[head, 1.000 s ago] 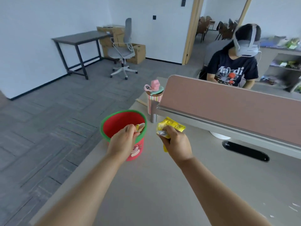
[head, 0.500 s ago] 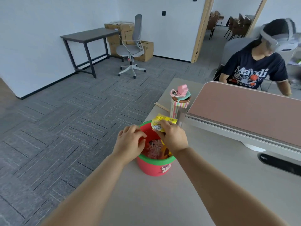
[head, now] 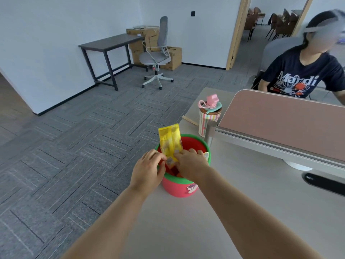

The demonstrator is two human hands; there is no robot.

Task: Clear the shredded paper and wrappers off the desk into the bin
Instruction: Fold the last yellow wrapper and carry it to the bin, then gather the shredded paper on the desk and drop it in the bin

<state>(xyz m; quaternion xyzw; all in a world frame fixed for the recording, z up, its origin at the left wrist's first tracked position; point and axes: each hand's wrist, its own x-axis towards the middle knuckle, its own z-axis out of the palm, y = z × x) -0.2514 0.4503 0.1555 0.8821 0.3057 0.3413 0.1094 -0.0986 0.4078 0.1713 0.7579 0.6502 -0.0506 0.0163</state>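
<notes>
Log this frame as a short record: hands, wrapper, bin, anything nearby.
left hand: pinches lower end of yellow wrapper
right hand: pinches the same end
yellow wrapper: upright over the bin's mouth, not yet dropped
bin: red, green rim, on desk
nearby: striped bottle beyond bin

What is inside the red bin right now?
The lower end of a yellow wrapper, held by the left hand and right hand, dips into the bin. Both hands cover whatever lies at the bottom.
</notes>
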